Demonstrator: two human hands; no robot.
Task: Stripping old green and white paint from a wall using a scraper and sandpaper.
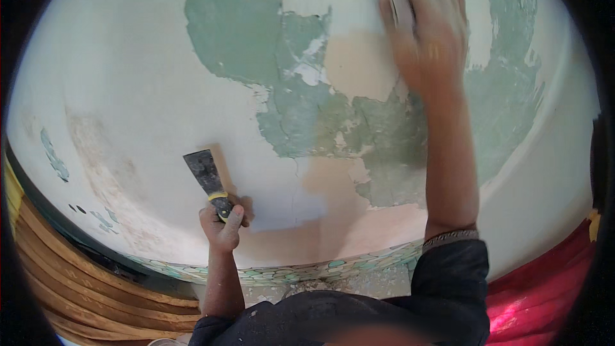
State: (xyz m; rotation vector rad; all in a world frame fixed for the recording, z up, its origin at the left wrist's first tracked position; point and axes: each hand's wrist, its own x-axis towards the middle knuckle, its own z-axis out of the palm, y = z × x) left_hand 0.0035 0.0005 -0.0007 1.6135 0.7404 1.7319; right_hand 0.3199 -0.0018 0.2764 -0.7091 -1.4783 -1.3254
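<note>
My left hand [221, 229] is closed round the handle of a putty knife [205, 172]. Its dark, stained blade points up and slightly left, in front of the wall, and the handle is black and yellow. Higher up on the right, my right hand [435, 38] reaches to the wall [141, 90] with its fingers stretched upward. Between thumb and fingers it grips a flat, pale piece [398, 0], whose exact kind I cannot make out. Around that hand, the white coat has come away in ragged patches, baring a green layer [237, 38] and peach-coloured areas [359, 64].
A border of green and white pebble pattern [320, 273] runs along the wall's foot, with pale crumbs [378, 282] below it. Orange-brown cloth [96, 295] hangs in folds at lower left, red cloth [538, 288] at lower right. Smaller chipped spots [54, 154] mark the wall's left.
</note>
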